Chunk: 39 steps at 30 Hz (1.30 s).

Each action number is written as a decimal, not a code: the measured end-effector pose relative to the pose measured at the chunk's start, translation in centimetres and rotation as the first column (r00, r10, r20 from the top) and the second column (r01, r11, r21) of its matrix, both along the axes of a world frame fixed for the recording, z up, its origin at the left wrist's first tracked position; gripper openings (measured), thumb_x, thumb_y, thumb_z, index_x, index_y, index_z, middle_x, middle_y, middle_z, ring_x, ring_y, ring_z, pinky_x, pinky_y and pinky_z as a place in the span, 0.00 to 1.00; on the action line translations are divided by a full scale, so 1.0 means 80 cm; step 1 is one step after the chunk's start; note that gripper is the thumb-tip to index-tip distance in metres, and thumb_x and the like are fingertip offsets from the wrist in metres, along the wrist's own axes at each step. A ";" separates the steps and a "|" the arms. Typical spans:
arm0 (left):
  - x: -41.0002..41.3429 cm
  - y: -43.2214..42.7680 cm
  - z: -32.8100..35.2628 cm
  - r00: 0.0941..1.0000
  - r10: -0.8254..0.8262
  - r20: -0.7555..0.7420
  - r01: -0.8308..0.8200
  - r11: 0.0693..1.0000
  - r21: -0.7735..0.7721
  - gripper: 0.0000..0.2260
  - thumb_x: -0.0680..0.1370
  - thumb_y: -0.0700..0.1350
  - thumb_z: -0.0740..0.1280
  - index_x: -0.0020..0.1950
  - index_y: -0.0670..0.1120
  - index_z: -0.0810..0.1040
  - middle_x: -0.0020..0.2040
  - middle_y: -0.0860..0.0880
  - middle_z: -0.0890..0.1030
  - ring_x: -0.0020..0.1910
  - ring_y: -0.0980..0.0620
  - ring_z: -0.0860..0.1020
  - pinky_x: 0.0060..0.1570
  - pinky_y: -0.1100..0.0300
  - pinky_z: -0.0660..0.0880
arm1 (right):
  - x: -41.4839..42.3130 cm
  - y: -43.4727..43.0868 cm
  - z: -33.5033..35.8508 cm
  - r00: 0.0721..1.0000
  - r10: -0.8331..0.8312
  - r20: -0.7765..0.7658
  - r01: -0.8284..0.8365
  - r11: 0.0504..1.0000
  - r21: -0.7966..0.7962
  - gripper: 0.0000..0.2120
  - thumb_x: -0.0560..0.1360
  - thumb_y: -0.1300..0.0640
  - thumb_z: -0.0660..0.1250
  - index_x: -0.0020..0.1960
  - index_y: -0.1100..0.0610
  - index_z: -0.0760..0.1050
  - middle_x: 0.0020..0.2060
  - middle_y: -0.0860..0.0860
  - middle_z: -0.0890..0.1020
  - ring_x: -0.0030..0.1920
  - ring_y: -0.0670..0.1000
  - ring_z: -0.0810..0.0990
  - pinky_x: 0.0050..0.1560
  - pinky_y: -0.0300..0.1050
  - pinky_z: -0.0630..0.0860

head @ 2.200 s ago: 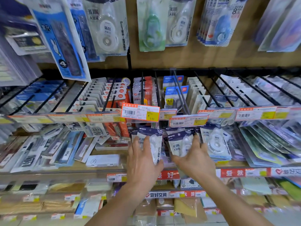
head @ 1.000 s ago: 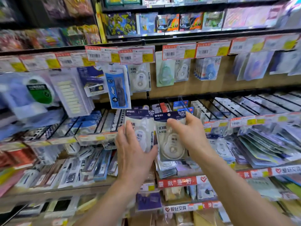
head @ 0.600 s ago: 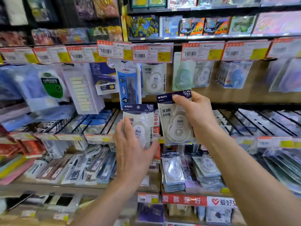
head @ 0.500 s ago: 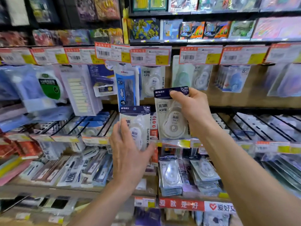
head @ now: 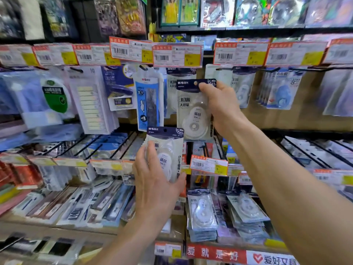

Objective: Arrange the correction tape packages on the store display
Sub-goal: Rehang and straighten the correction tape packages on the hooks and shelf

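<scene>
Your right hand [head: 219,109] covered the right edge of the upper tape package [head: 192,115], and its thumb hid part of the dark header's print. Your left hand [head: 154,180] hid the lower left of the second package [head: 169,148]. Above your right fingers, the price tags [head: 177,55] were too blurred to read. Both forearms were cut off at the bottom edge.

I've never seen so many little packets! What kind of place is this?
Most likely a stationery shop: a row of barcoded price tags, correction tape packages hanging on hooks, and ink packs lying on a lower shelf.
</scene>
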<state>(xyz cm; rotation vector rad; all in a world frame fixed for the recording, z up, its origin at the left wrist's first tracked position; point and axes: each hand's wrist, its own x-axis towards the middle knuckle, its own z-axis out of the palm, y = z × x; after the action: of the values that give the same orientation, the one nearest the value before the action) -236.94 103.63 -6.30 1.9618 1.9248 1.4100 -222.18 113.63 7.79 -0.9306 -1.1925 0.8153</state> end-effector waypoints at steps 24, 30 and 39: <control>-0.017 0.009 -0.012 1.000 0.001 -0.001 -0.001 0.998 0.069 0.52 0.72 0.64 0.71 0.80 0.52 0.36 0.77 0.57 0.43 0.77 0.54 0.47 0.73 0.58 0.46 | -0.037 0.019 0.039 0.997 0.048 -0.059 -0.043 0.995 0.091 0.09 0.80 0.65 0.67 0.48 0.53 0.83 0.45 0.50 0.88 0.51 0.52 0.86 0.62 0.56 0.81; -0.010 0.013 -0.019 0.999 -0.011 -0.030 0.013 0.999 0.052 0.52 0.72 0.64 0.70 0.79 0.52 0.35 0.77 0.58 0.41 0.79 0.53 0.47 0.74 0.57 0.47 | -0.037 0.040 0.037 0.998 -0.047 -0.032 0.047 0.999 0.008 0.09 0.79 0.60 0.70 0.59 0.55 0.81 0.51 0.53 0.87 0.52 0.55 0.86 0.59 0.59 0.82; -0.008 0.021 -0.018 0.999 -0.028 -0.037 0.029 1.000 0.007 0.50 0.73 0.64 0.69 0.79 0.53 0.36 0.76 0.61 0.39 0.79 0.53 0.46 0.77 0.50 0.57 | -0.039 0.095 0.038 0.978 -0.192 0.088 0.191 0.981 0.015 0.05 0.78 0.58 0.69 0.46 0.50 0.81 0.46 0.51 0.86 0.50 0.55 0.86 0.56 0.58 0.83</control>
<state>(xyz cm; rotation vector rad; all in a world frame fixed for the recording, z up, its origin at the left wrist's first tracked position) -237.57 105.32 -7.74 2.0244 1.9014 1.3857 -225.30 121.23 10.86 -1.0675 -1.1609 0.6203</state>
